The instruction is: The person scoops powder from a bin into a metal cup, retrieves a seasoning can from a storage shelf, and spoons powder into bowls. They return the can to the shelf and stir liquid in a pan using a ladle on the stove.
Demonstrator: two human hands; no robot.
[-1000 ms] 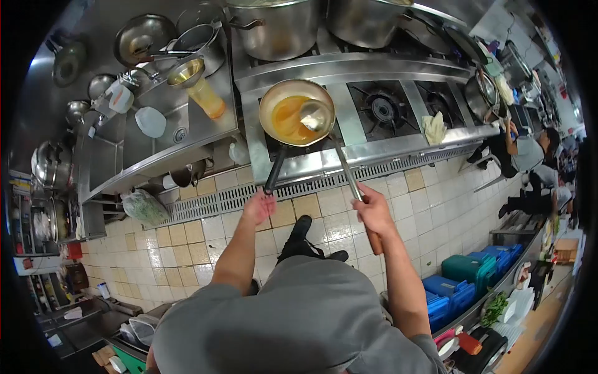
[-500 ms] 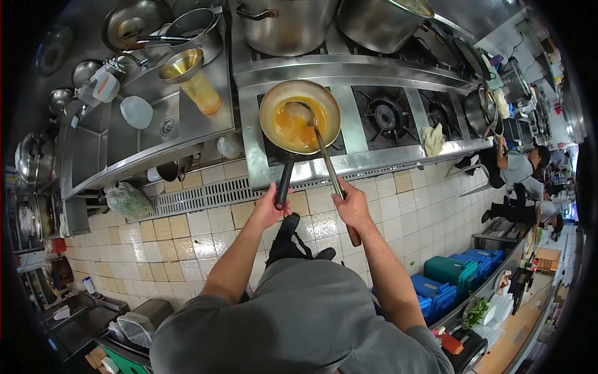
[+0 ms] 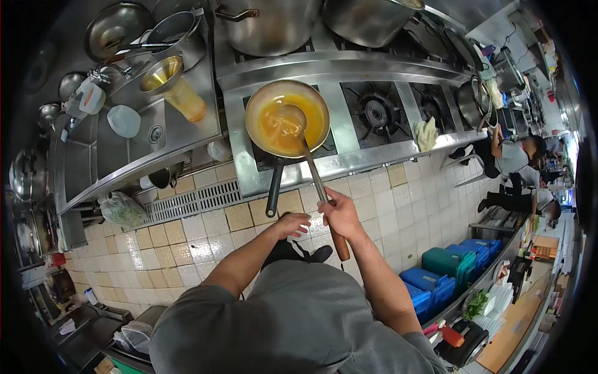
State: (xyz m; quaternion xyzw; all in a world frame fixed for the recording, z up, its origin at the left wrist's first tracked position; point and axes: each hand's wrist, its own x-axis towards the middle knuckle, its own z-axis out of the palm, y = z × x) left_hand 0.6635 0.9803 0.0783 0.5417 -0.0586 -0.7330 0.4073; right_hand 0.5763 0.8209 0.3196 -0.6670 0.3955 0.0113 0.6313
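A round pan [image 3: 254,118] sits on the left front burner with yellow-orange liquid [image 3: 316,118] in it, its black handle [image 3: 275,189] pointing toward me. My right hand [image 3: 340,214] is wrapped round the ladle's shaft, above its brown wooden end. The ladle [image 3: 314,176] reaches into the pan, and its bowl rests in the liquid. My left hand [image 3: 291,225] holds nothing. Its fingers are apart, just below and to the right of the pan handle's end, not touching it.
Large pots [image 3: 269,31] stand behind the pan. A bare burner [image 3: 376,115] and a pale cloth [image 3: 426,134] are to the right. On the left, a sink [image 3: 134,149] has a funnel on a container [image 3: 185,103]. Two people [image 3: 511,153] are at far right, blue bins [image 3: 427,280] below.
My left hand, around the pan handle half a second ago, has let go and moved down and right. The ladle's bowl has shifted within the liquid.
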